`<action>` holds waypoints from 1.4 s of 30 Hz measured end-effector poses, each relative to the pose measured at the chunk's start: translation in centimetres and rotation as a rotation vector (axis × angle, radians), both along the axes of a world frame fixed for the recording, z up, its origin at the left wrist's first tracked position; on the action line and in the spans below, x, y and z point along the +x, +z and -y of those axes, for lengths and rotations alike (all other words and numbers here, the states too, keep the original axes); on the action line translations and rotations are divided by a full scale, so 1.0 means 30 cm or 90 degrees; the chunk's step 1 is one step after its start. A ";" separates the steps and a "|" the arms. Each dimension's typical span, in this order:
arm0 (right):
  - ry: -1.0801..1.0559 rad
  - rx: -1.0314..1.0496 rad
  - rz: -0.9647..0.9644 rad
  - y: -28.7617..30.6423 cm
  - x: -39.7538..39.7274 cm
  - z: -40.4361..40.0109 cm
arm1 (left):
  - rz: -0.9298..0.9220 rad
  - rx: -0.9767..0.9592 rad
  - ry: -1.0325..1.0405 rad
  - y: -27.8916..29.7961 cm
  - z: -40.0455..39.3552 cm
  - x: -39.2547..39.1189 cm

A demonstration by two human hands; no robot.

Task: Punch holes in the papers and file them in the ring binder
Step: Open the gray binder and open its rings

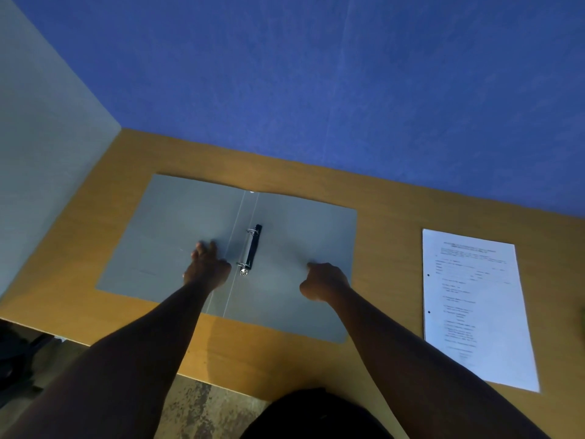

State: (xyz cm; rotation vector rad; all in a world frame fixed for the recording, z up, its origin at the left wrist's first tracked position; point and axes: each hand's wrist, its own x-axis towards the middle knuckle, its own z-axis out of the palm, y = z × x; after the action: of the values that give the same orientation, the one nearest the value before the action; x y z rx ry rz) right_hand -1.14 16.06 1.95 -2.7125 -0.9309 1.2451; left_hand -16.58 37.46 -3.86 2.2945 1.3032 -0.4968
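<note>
Both forearms extend forward over the near edge of the wooden table (pixel 389 210). The left hand (pixel 207 267) lies palm down on the left inside cover of the ring binder (pixel 177 236), fingers straight and slightly spread, pressing the cover flat just beside the spine crease. The right hand (pixel 323 282) rests on the right inside cover with its fingers curled under and 1 finger extended toward the middle; it grips nothing.

The binder lies fully open and flat, its far edge near the blue wall (pixel 316 74) and its near right corner close to the table's front edge. A pale side panel (pixel 47 153) bounds the table on the left. Bare tabletop separates the binder from the papers (pixel 474 308).

The ring mechanism (pixel 251 250), a black bar with 2 metal rings, sits just right of the spine, between the hands. No sheet is on the rings. The papers lie well apart at the right, printed face up, with 2 punched holes along the left margin.
</note>
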 end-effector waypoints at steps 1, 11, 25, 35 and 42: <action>0.003 0.000 0.006 0.000 -0.002 0.001 | 0.003 -0.002 0.001 -0.001 0.005 0.002; -0.003 -0.020 0.089 -0.021 -0.050 -0.017 | 0.009 0.078 0.014 0.011 0.071 0.003; -0.023 0.007 0.172 -0.040 -0.110 -0.044 | 0.129 0.312 -0.234 -0.027 0.190 -0.086; -0.022 0.115 0.192 -0.067 -0.137 -0.073 | 0.269 0.158 -0.074 0.015 0.221 -0.048; -0.111 0.195 0.102 -0.083 -0.139 -0.155 | 0.374 0.092 0.004 0.005 0.224 -0.036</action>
State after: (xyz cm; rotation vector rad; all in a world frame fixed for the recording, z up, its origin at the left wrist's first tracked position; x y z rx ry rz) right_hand -5.30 20.70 -0.56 -2.6073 -0.7992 0.7921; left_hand -17.66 30.73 -3.69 2.2930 1.0681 0.2755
